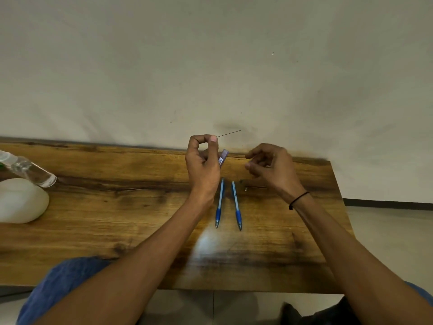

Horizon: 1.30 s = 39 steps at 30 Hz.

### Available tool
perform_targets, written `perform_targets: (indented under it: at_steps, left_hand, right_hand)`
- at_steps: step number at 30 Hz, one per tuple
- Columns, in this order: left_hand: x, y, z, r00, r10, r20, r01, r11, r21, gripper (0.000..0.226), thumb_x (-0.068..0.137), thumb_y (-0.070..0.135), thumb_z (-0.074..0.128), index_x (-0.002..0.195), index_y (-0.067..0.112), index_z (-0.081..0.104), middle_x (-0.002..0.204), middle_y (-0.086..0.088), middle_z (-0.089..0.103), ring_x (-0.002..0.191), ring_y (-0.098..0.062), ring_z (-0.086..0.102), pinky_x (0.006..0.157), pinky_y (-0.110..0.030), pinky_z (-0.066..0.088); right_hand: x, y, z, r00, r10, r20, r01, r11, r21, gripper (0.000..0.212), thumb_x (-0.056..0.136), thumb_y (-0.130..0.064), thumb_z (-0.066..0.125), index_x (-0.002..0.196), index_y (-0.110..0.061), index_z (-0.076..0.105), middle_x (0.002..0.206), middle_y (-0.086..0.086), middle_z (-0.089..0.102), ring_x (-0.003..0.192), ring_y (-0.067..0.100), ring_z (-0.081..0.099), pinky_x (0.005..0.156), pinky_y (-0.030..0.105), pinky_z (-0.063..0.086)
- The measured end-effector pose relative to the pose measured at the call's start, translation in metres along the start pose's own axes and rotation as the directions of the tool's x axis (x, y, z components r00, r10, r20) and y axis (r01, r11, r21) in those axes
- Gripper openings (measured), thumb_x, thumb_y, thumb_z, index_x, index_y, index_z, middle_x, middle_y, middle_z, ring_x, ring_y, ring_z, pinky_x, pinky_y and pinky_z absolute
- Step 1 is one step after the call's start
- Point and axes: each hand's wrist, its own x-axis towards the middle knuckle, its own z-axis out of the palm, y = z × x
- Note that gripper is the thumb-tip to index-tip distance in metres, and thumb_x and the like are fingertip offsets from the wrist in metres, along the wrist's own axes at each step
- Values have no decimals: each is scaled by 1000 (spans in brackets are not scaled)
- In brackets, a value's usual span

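Head view. Brown wooden table (pixel 117 207) with heavy grain. Its far edge sits tight against the beige wall (pixel 210 66), its right edge runs along pale floor (pixel 386 231), and its near edge is just in front of the person's lap.

A clear plastic bottle (pixel 30 171) lies on its side at far left, touching a white rounded object (pixel 21 200) just nearer. Both are well apart from the hands, with a broad stretch of wood grain between them. More wood lies near of the pens, under the forearms.

The left hand (pixel 203 160) is raised over the far edge. Thumb and index finger pinch one end of a thin dark rod-like lead (pixel 228 134), which sticks out to the right and slightly up in front of the wall. The lower fingers of the same hand curl round a small translucent purple plastic case (pixel 223 158), tilted with its top end to the right.

The right hand (pixel 271 165) is just right of the case and not touching it. Its fingers are loosely curled, with the thumb and fingertips close together. Cannot tell if anything is between them. A black band (pixel 298 199) is on that wrist.

Two blue slim pens (pixel 220 202) lie side by side on the table between the forearms, near of the hands, tips pointing near. A tiny metal bit (pixel 246 189) lies just right of them. Blue cloth (pixel 61 285) is at bottom left.
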Motion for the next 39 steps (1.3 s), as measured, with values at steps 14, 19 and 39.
perform_targets:
  at_steps: [14, 19, 39]
  left_hand:
    - [-5, -9, 2, 987, 149, 60, -158, 969, 188, 16, 107, 28, 58, 107, 13, 59, 48, 2, 52, 46, -8, 40, 47, -25, 33]
    - [-6, -9, 1, 980, 185, 67, -195, 958, 212, 16, 108, 29, 57, 106, 13, 58, 49, 6, 47, 45, -9, 37, 46, -28, 29]
    - [-17, -4, 2, 932, 350, 90, -359, 872, 333, 12, 109, 25, 56, 109, 13, 56, 55, -7, 49, 48, -19, 45, 47, -36, 34]
  right_hand:
    - [-12, -39, -8, 954, -299, -1, 288, 920, 267, 19, 89, -6, 79, 107, -1, 78, 95, 7, 77, 75, 20, 76, 75, 30, 63]
    - [-12, -40, -6, 950, -310, 35, 293, 924, 244, 18, 90, -2, 76, 108, 0, 77, 97, 10, 74, 76, 16, 76, 75, 24, 61]
    - [-10, -38, -20, 968, -65, 244, -50, 897, 440, 14, 81, 11, 79, 94, 12, 76, 87, 18, 78, 71, 27, 77, 67, 28, 64]
